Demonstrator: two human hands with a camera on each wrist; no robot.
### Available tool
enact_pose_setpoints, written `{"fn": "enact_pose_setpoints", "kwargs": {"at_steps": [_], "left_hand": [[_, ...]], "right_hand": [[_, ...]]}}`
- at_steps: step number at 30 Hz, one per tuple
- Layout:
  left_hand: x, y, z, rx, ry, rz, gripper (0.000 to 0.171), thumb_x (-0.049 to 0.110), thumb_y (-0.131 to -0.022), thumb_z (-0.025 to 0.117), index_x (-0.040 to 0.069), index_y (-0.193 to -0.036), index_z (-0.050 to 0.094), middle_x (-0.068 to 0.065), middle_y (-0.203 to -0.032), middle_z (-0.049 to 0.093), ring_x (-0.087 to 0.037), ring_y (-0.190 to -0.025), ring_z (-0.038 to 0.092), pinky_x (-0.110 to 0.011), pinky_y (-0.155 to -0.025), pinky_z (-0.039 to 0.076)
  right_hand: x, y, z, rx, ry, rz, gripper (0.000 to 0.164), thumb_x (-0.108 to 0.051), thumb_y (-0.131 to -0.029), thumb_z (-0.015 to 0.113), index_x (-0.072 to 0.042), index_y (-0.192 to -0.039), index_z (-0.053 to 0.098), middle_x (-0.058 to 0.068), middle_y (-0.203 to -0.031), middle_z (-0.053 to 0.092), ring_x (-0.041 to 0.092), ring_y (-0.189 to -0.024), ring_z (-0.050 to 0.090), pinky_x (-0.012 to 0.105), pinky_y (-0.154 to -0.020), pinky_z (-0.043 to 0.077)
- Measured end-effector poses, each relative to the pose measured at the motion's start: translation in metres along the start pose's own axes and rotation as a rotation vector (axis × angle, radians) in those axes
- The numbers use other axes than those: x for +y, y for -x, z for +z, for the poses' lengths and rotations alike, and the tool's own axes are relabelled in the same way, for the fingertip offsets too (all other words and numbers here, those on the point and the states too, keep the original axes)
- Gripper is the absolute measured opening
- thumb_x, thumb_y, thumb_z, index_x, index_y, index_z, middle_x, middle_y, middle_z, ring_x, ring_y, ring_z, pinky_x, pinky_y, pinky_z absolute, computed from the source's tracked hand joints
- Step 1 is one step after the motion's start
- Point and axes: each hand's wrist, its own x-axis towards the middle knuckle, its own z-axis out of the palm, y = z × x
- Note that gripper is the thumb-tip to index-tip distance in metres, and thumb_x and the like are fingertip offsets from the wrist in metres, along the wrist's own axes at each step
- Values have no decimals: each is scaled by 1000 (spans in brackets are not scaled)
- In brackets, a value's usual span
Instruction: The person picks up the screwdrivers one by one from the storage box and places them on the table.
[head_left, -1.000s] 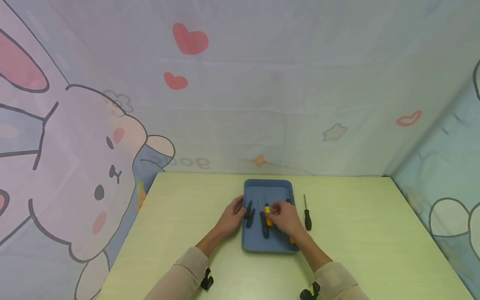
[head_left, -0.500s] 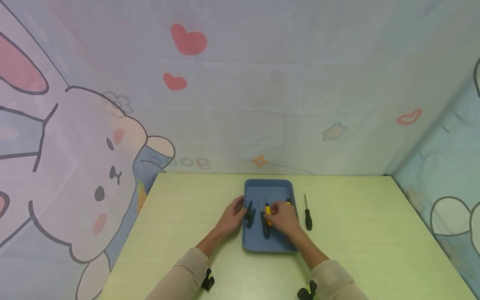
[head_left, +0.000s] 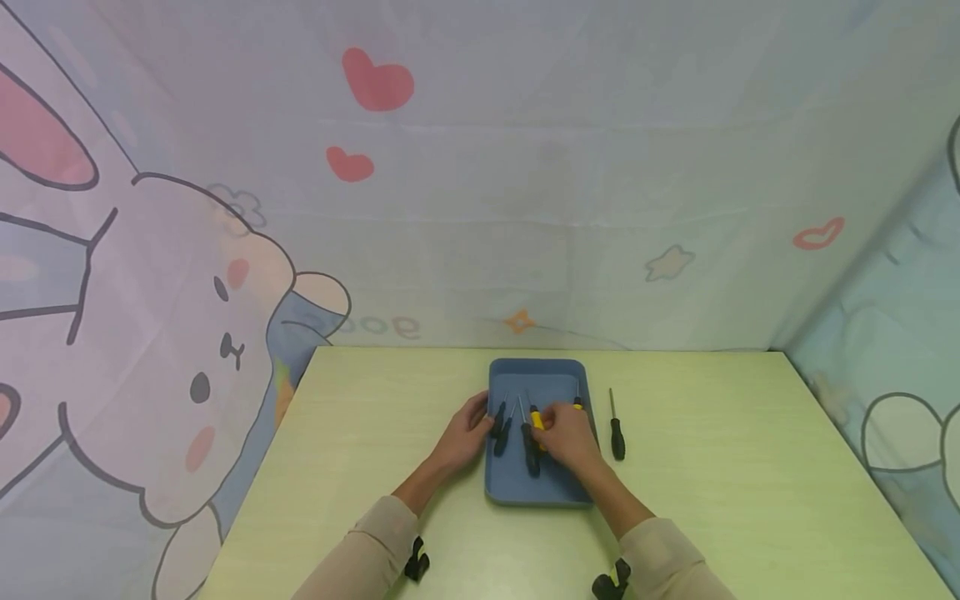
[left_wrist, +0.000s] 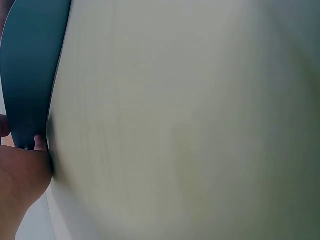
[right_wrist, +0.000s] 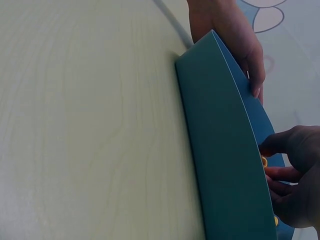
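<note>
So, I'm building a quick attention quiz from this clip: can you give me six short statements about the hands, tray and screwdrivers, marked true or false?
1. The left hand grips the left side of the tray. True.
2. The right hand pinches a yellow-handled screwdriver. True.
3. The tray is red. False: it is blue.
4. A black-handled screwdriver lies on the table, outside the tray. True.
5. It lies to the left of the tray. False: it lies to the right.
6. The tray contains just one screwdriver. False: several are inside, a thick black screwdriver among them.
</note>
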Motion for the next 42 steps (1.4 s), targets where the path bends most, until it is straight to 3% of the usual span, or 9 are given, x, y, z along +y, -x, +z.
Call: {"fn": "enact_pose_setpoints", "kwargs": {"at_steps": [8,16,21,30,37,42], "left_hand": [[3,0,1,-18,9,-14,57,3,-110,44,-11,-162,24,-32,-167,28,-45,-155,30,-54,-127,28],[33,11,-2,-45,27,-20,57,1,-109,46,-15,-160,25,-35,-166,28,-48,-154,30,-53,-127,30],[40,15,-1,-38,35,-16,57,2,-109,47,-15,-160,26,-35,-166,28,-49,-154,30,-53,-127,29],[36,13,-1,-40,26,-21,57,3,-109,47,-15,-160,26,-36,-165,29,-49,-154,30,-53,-126,30],[6,1,1,-20,1,-23,57,2,-110,43,-12,-162,24,-32,-168,28,-47,-155,29,-54,-127,28],[3,0,1,0,-6,-17,57,4,-110,44,-8,-163,26,-29,-168,30,-43,-155,32,-52,-127,29]], "right_hand": [[1,-1,0,8,-30,17,27,-14,-86,85,5,-103,75,8,-83,70,20,-72,68,42,-74,63],[3,0,1,3,-72,40,26,-10,-86,83,6,-105,74,8,-84,70,16,-66,67,35,-64,61],[5,0,1,8,-95,54,24,-6,-87,81,7,-106,74,10,-86,71,15,-64,68,31,-58,60],[5,4,-3,28,-125,65,24,-6,-88,80,7,-108,75,12,-91,74,19,-73,71,33,-63,63],[3,7,-7,48,-122,56,24,-7,-88,81,6,-107,75,12,-92,75,22,-80,71,37,-71,64],[2,9,-10,52,-135,44,23,-8,-88,81,5,-107,75,12,-94,75,23,-81,71,38,-72,64]]}}
